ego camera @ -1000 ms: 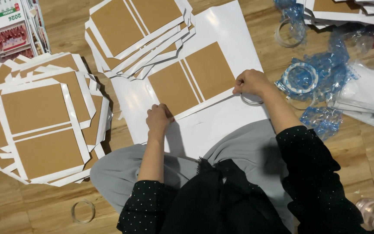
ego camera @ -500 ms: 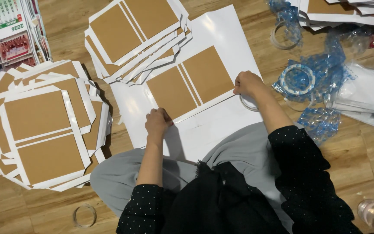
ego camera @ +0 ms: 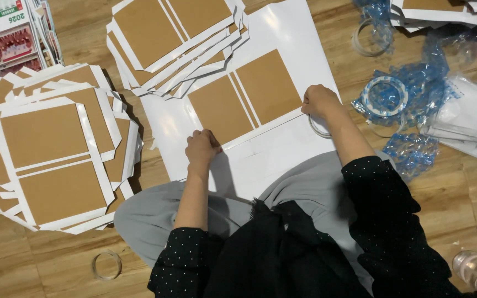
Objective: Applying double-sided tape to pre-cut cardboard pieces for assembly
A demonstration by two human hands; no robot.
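We see a person sitting on a wooden floor (ego camera: 40,270) with a large white sheet (ego camera: 282,149) spread in front of the knees, and on it lie two brown cardboard panels (ego camera: 247,96) side by side with a narrow brown strip between them. The left hand (ego camera: 202,150) rests on the sheet at the near left corner of the panels, its fingers curled down and pressing on the near edge; we cannot tell whether it pinches anything. The right hand (ego camera: 319,101) sits at the near right corner of the panels, fingers bent over the edge, and a clear tape ring (ego camera: 319,127) lies touching or just under it; whether the hand grips the ring we cannot tell. To the left lies a fanned stack of finished white-bordered brown boards (ego camera: 51,149), and a second such stack (ego camera: 172,38) lies beyond the sheet, overlapping its far edge. To the right are crumpled blue plastic wrap (ego camera: 415,83) and a blue-and-white tape roll (ego camera: 386,96). A small clear ring (ego camera: 106,265) lies on the floor near the left elbow.
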